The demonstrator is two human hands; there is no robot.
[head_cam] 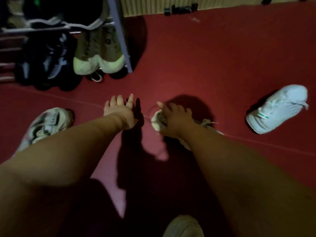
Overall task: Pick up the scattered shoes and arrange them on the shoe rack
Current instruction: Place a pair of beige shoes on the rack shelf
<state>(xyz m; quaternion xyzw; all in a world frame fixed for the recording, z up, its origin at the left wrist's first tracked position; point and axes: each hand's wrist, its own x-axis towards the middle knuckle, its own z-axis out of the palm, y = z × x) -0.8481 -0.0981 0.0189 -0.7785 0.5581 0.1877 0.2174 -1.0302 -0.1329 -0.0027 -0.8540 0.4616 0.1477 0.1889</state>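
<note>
My right hand (pixel 172 118) grips a pale grey sneaker (pixel 158 119) by its top, just above the red carpet, laces trailing right. My left hand (pixel 119 109) is spread with straight fingers over the carpet beside it, holding nothing. A grey and white sneaker (pixel 47 124) lies under my left forearm at the left. A white sneaker with a green mark (pixel 277 110) lies on its side at the right. The shoe rack (pixel 119 35) stands top left, holding olive shoes with pale toes (pixel 99 62) and dark shoes (pixel 49 62).
Another pale shoe (pixel 183 226) shows at the bottom edge. Small dark objects (pixel 181 9) sit along the striped wall at the top. Open red carpet (pixel 205 57) stretches between the rack and the white sneaker.
</note>
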